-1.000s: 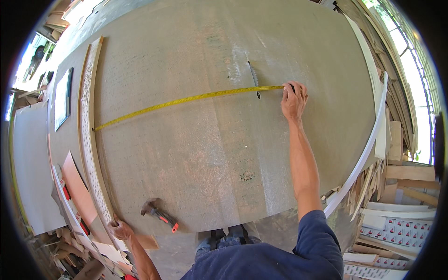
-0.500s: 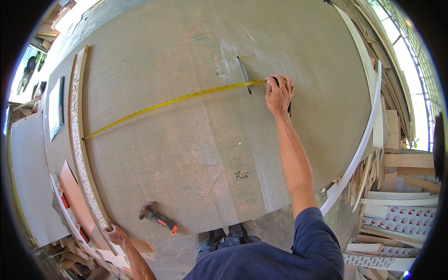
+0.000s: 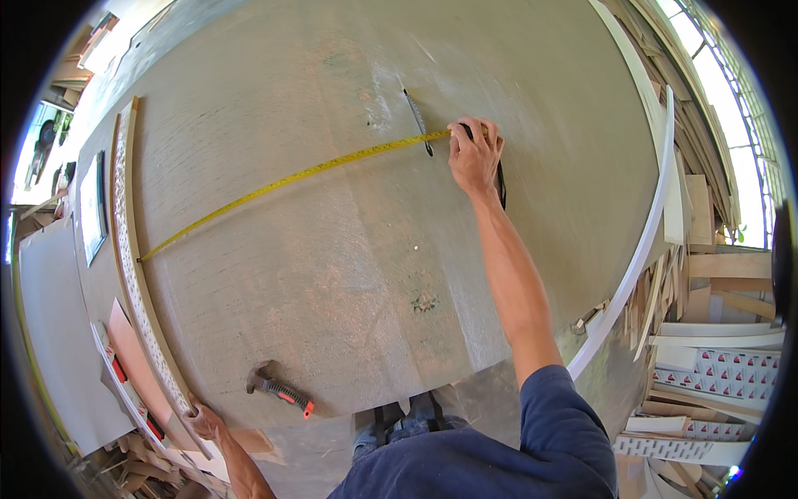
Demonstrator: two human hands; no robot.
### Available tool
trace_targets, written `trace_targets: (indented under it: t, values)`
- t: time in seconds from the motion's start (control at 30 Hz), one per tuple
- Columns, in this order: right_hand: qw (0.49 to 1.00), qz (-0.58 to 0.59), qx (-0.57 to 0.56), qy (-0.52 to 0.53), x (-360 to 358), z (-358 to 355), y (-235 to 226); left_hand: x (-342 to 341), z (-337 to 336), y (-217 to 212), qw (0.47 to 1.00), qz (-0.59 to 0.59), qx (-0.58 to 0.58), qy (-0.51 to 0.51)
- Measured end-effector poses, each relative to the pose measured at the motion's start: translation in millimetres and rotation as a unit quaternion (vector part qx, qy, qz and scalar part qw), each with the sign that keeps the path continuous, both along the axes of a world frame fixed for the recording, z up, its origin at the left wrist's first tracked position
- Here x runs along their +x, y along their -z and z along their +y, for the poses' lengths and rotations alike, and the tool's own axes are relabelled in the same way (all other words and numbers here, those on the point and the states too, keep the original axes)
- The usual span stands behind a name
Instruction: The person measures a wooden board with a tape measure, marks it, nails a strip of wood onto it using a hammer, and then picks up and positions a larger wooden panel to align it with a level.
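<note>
My right hand is closed around a tape measure, whose dark case is mostly hidden by the fingers. Its yellow blade stretches left across the large board. The blade's end meets the edge of a long, pale speckled strip. My left hand grips the near end of that strip. Just left of my right hand lies a slim grey pen with dark ends, and the blade passes over it. A claw hammer with a black and red handle rests near the board's front edge.
The grey-brown board forms the work surface. Beyond the strip, a glass-like panel and a pinkish wood piece lie at left. A curved white strip runs along the right edge, with stacked offcuts beyond.
The view has turned a little, so most things sit slightly further left. My right hand, with the tape measure, is slightly nearer the pen. My left hand keeps its hold on the strip.
</note>
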State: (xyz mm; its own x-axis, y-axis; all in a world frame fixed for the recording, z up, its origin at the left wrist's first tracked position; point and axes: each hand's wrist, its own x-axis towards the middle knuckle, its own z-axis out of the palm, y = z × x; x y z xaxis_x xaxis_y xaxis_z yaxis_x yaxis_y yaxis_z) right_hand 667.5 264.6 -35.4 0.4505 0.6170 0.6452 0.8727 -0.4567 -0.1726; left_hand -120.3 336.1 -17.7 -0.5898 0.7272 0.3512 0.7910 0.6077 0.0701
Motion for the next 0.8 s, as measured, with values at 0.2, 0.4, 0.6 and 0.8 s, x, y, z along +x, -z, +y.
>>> trace_targets:
  t: [0.2, 0.4, 0.6, 0.8]
  values:
    - [1.0, -0.005, -0.001, -0.001, 0.3, -0.9, -0.1, -2.6, 2.2, -0.6, 1.0, -0.001, -0.014, 0.006]
    - [1.0, -0.004, 0.003, -0.009, -0.3, 0.0, 1.2, -7.4, 3.4, 0.2, 1.0, 0.02, -0.008, 0.01]
    - [1.0, 0.0, -0.002, -0.016, 0.3, -0.4, 2.1, 5.8, 3.0, -7.6, 1.0, -0.007, -0.025, -0.013]
    - [1.0, 0.002, -0.013, -0.019, 2.0, -2.2, 2.6, -0.5, 3.2, -3.8, 1.0, -0.003, -0.025, -0.007]
